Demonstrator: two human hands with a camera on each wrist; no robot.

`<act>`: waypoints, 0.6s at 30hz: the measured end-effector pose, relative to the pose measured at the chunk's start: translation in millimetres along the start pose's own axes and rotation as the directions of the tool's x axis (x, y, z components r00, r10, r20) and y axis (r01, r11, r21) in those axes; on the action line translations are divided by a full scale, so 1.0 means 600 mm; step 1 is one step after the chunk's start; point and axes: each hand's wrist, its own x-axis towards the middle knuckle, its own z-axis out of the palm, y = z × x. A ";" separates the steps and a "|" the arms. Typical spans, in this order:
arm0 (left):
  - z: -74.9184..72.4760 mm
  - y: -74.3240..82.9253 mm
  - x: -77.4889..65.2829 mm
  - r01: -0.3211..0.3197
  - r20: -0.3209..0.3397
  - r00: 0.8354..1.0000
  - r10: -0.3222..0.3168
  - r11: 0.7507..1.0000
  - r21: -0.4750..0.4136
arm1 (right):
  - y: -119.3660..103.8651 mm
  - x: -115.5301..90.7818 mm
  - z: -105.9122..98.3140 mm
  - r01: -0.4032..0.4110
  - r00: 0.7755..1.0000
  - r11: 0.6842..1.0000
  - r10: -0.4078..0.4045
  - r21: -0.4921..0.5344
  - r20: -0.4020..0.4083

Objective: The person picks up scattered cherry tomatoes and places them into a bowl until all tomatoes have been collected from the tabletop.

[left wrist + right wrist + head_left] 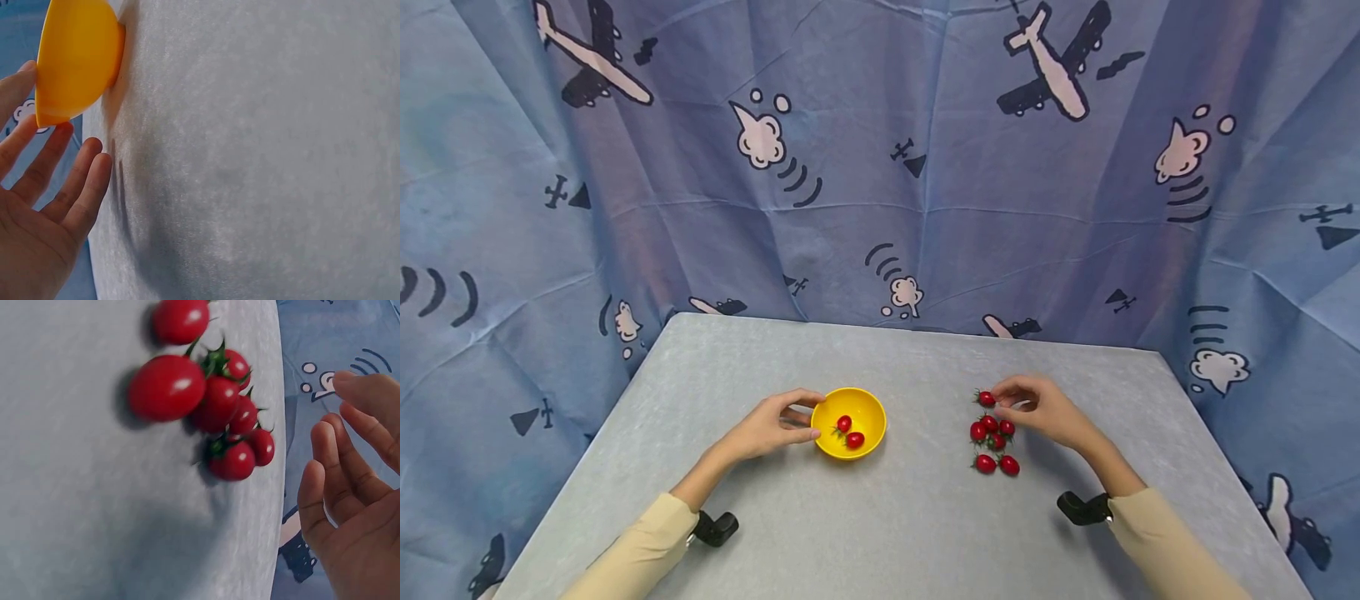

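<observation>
A small yellow bowl stands on the table, with two red cherry tomatoes inside. My left hand is at the bowl's left side, thumb and fingertips against its rim and outer wall, fingers fairly straight. In the left wrist view the bowl shows its smooth outside and foot. To the right lies a loose group of several cherry tomatoes with green stems. Over the far right of this group hovers my right hand, its fingers loosely bent. The right wrist view shows nothing between those fingers.
The light grey table ends at a blue curtain printed with planes and clouds, hanging behind and at both sides. Each wrist carries a black camera mount, one on the left and one on the right, close above the table.
</observation>
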 end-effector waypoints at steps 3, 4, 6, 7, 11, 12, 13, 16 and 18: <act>0.000 0.002 0.000 0.011 0.001 1.000 -0.011 1.000 -0.001 | 0.006 -0.011 -0.003 0.002 1.000 1.000 -0.002 -0.011 0.015; 0.000 0.003 -0.001 0.017 0.001 1.000 -0.017 1.000 -0.002 | 0.008 -0.015 -0.004 0.004 1.000 1.000 -0.004 -0.008 0.020; 0.000 0.003 -0.001 0.025 0.002 1.000 -0.025 1.000 -0.004 | 0.013 -0.021 -0.007 0.003 0.999 1.000 -0.003 -0.003 0.033; 0.000 0.003 -0.001 0.023 0.003 1.000 -0.023 1.000 -0.003 | 0.015 -0.024 -0.008 -0.005 0.999 1.000 0.005 0.003 0.038; 0.000 0.002 -0.001 0.009 0.002 1.000 -0.009 1.000 0.005 | 0.022 -0.035 -0.015 -0.056 0.995 0.998 0.055 0.011 0.082; 0.000 0.001 -0.001 -0.002 0.004 1.000 0.002 1.000 0.008 | 0.023 -0.036 -0.017 -0.066 0.993 0.998 0.065 0.009 0.099; 0.000 0.000 -0.001 -0.009 0.005 1.000 0.009 1.000 0.011 | 0.024 -0.038 -0.017 -0.080 0.990 0.997 0.079 0.007 0.113; -0.001 0.000 -0.001 -0.016 0.007 1.000 0.016 1.000 0.013 | 0.026 -0.042 -0.018 -0.105 0.984 0.994 0.104 0.001 0.148; -0.001 0.000 0.000 -0.008 0.008 1.000 0.008 1.000 0.012 | 0.028 -0.043 -0.018 -0.116 0.981 0.993 0.115 -0.003 0.159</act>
